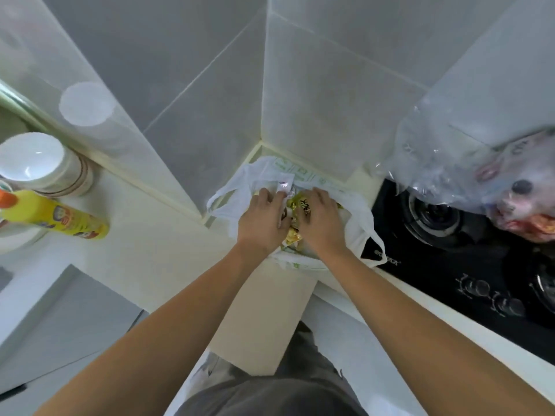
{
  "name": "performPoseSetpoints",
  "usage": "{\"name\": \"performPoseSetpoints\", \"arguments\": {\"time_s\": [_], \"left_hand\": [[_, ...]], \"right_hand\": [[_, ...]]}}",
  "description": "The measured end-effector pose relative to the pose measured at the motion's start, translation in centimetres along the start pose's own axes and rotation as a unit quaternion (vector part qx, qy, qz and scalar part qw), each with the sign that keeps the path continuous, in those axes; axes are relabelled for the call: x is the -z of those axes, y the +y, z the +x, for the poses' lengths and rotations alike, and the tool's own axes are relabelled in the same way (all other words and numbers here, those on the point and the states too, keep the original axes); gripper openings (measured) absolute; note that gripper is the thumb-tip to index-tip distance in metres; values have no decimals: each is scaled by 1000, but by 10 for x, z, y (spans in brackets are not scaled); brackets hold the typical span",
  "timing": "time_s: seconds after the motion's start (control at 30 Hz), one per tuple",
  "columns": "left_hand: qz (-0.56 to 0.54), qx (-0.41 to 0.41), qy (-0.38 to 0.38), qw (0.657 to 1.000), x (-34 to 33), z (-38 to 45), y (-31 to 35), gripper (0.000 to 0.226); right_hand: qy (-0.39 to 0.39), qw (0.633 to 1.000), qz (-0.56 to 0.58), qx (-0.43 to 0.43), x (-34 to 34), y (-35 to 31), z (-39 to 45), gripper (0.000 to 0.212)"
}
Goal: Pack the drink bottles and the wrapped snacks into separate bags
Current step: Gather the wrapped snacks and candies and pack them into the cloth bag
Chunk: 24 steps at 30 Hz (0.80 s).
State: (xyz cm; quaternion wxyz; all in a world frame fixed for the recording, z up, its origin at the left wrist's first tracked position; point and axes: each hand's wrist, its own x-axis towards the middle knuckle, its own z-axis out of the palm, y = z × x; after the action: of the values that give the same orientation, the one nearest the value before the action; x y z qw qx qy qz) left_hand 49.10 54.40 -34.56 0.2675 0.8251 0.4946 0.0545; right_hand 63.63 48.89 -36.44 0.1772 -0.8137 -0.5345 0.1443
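Both hands, left hand and right hand, curl their fingers around yellow wrapped snacks directly beneath them inside the white bag at the table's back corner.

Both bare forearms reach forward from the bottom of the view and converge toward the middle. The left hand lies palm down, knuckles up, its fingers bent downward at the tips. The right hand sits just beside it, also palm down, fingers curled under. The two hands nearly touch.
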Motion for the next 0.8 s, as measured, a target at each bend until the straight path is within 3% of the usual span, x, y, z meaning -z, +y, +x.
{"name": "performPoseSetpoints", "arguments": {"time_s": [0.2, 0.43, 0.8], "left_hand": [[54, -109, 14, 992, 17, -33, 2, 48], [93, -229, 38, 968, 12, -65, 48, 50], [97, -373, -3, 923, -74, -156, 230, 60]], "right_hand": [[67, 996, 8, -54, 30, -14, -55, 43], [119, 983, -39, -132, 66, 22, -141, 48], [216, 948, -41, -231, 145, 160, -309, 48]]}}
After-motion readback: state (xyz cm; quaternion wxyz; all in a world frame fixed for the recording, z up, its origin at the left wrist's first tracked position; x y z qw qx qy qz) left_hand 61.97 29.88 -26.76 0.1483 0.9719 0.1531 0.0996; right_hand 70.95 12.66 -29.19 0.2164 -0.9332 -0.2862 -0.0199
